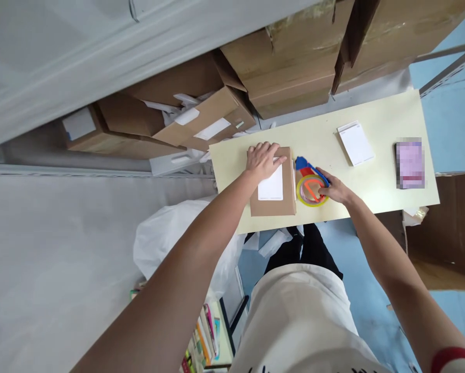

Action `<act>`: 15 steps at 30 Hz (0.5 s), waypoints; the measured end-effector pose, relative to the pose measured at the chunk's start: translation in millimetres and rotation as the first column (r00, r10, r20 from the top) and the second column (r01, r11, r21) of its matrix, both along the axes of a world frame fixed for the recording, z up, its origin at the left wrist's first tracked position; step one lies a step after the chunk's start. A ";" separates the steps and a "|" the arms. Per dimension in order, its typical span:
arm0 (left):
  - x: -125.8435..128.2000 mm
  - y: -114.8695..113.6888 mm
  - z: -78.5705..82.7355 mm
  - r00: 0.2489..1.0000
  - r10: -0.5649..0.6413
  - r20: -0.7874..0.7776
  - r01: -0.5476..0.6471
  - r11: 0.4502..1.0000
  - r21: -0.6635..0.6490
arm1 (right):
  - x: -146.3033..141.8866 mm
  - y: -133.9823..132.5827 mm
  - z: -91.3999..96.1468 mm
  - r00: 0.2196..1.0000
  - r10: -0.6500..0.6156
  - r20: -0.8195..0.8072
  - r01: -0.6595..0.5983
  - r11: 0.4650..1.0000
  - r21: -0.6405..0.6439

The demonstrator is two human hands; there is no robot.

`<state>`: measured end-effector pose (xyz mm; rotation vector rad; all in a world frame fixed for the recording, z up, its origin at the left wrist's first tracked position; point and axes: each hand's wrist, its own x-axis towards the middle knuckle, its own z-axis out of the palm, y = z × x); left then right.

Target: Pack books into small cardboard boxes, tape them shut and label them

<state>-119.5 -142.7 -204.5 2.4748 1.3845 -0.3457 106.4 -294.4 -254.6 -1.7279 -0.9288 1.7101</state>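
Observation:
A small brown cardboard parcel [274, 204] with a white label lies on the pale yellow table [380, 114]. My left hand [260, 159] lies flat on the parcel's far end, fingers stretched out. Right beside the parcel is a tape dispenser [310, 182] with a blue and red frame and a yellowish tape roll. My right hand [334, 189] grips the dispenser from its right side, fingers curled on the handle.
A white pad of labels [355, 143] and a dark flat object [410, 165] lie further right on the table. Cardboard boxes [294, 67] are stacked behind it, one open box [201, 122] at the left. A white bag [170, 243] is below the table; a box [446, 228] stands at right.

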 end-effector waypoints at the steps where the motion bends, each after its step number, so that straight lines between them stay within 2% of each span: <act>1: 0.4 -0.5 0.3 1.000 0.000 0.002 0.000 1.000 0.003 | -1.3 -17.5 2.7 1.000 0.008 -0.008 -0.008 1.000 -0.018; 6: 0.9 -2.2 -3.5 0.997 0.034 0.073 -0.036 0.999 0.031 | -32.2 -126.6 11.4 0.997 0.064 -0.039 -0.069 0.984 -0.165; 8: -2.9 -6.3 -6.5 0.992 0.082 0.092 -0.087 0.995 0.054 | -50.2 -153.8 9.3 0.999 -0.010 -0.049 0.003 0.990 -0.144; 9: -6.8 -9.8 -7.7 0.988 0.123 0.089 -0.129 0.990 0.064 | -57.1 -158.9 7.4 0.996 -0.076 -0.055 0.068 0.989 -0.131; 10: -12.1 -14.1 -8.2 0.982 0.175 0.071 -0.180 0.981 0.069 | -61.5 -157.5 5.3 0.987 -0.146 -0.062 0.138 0.984 -0.115; 12: -25.8 -24.1 -7.0 0.958 0.287 -0.020 -0.285 0.956 0.065 | -60.7 -136.0 2.0 0.965 -0.250 -0.075 0.242 0.965 -0.099; 14: -39.9 -32.8 -2.6 0.935 0.335 -0.114 -0.328 0.942 0.077 | -48.1 -95.1 0.6 0.959 -0.269 -0.088 0.263 0.962 -0.076; 15: -45.6 -35.4 0.2 0.941 0.313 -0.132 -0.303 0.949 0.087 | -39.0 -70.7 0.7 0.963 -0.248 -0.101 0.244 0.968 -0.053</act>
